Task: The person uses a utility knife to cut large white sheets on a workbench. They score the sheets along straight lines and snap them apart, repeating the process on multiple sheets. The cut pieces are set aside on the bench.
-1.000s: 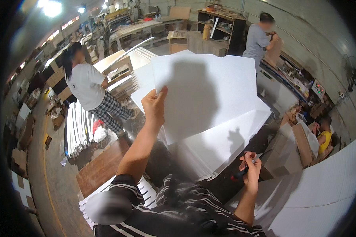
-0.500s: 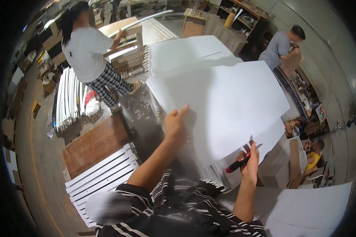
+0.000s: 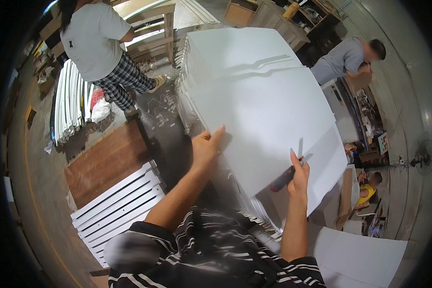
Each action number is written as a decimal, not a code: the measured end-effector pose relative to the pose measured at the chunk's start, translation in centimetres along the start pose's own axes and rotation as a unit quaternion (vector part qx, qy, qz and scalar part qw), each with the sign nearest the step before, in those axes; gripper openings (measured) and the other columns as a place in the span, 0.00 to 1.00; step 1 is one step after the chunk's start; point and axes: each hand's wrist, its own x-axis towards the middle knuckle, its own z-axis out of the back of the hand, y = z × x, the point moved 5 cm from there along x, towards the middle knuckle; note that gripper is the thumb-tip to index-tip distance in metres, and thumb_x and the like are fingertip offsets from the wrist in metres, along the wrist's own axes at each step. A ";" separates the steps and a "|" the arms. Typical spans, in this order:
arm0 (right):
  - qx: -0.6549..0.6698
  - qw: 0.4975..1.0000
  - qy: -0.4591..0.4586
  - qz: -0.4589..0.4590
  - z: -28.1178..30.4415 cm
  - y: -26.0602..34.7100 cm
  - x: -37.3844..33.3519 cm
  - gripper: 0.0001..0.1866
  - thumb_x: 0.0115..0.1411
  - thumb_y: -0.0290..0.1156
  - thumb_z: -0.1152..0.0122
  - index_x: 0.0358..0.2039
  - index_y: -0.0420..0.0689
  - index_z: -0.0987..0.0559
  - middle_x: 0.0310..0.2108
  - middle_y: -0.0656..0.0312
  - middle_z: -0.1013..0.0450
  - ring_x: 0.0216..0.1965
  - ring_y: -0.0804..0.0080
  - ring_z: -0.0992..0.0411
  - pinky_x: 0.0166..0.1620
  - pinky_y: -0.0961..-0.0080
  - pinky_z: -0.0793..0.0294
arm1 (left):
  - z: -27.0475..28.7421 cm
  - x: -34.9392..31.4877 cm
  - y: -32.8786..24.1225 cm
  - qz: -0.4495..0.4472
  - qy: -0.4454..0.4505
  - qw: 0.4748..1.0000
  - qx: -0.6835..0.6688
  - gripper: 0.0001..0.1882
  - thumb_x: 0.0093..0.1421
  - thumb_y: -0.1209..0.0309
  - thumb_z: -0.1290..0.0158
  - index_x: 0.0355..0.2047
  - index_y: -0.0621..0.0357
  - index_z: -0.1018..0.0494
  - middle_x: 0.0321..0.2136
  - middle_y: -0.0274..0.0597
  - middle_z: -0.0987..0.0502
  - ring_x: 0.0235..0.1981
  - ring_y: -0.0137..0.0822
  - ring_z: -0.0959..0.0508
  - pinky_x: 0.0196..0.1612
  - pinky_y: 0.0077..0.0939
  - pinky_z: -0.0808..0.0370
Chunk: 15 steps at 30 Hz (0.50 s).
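Observation:
A large white sheet [image 3: 269,115] lies on top of a stack of similar white sheets [image 3: 240,50] in front of me. My left hand [image 3: 207,146] is closed on the sheet's near-left edge, thumb pointing up over its top face. At the near-right edge, my right hand [image 3: 298,177] is wrapped round a dark utility knife [image 3: 282,180] with red on its handle. The knife is smeared by motion, and its blade is hard to make out. Whether the right fingers also touch the sheet, I cannot tell.
White slatted panels [image 3: 120,206] and a brown board [image 3: 108,163] lie to my left. A person in a white shirt [image 3: 93,41] stands beyond them. Another in grey [image 3: 343,62] works at the right. A further white sheet [image 3: 360,254] lies at the lower right.
My view has shifted, and the stack fills more of the middle. The near edge of the top sheet appears drawn up and back between my hands. Both hands keep their holds.

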 end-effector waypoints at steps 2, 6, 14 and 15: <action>-0.094 0.995 -0.008 -0.036 -1.0 0.0 1.2 0.13 0.63 0.33 0.28 0.39 0.38 0.23 0.33 0.60 0.23 0.30 0.75 0.26 0.33 0.78 0.28 | 0.7 1.5 -1.8 -0.036 0.006 0.993 0.110 0.17 0.68 0.60 0.38 0.33 0.65 0.22 0.25 0.37 0.21 0.22 0.28 0.21 0.25 0.25 0.24; -0.205 0.977 -0.013 -0.060 -1.7 0.5 3.1 0.18 0.59 0.38 0.24 0.31 0.42 0.25 0.23 0.63 0.25 0.18 0.80 0.33 0.22 0.81 0.35 | 2.4 3.6 -5.1 -0.034 0.021 0.939 0.341 0.26 0.69 0.52 0.42 0.22 0.62 0.25 0.14 0.38 0.26 0.15 0.28 0.26 0.18 0.24 0.31; -0.191 0.981 0.000 -0.027 -0.1 0.0 1.4 0.26 0.57 0.30 0.24 0.53 0.33 0.22 0.26 0.64 0.24 0.16 0.79 0.31 0.21 0.78 0.30 | 5.9 3.5 -5.1 -0.266 -0.080 0.899 0.339 0.26 0.67 0.62 0.39 0.60 0.61 0.33 0.50 0.51 0.23 0.50 0.38 0.22 0.50 0.33 0.25; -0.181 0.983 0.001 -0.034 -0.5 -0.2 1.3 0.23 0.57 0.29 0.25 0.50 0.34 0.21 0.25 0.64 0.25 0.17 0.79 0.31 0.21 0.78 0.30 | 5.4 3.7 -3.6 -0.246 -0.070 0.925 0.282 0.33 0.67 0.61 0.39 0.66 0.60 0.39 0.57 0.54 0.28 0.57 0.41 0.26 0.56 0.35 0.27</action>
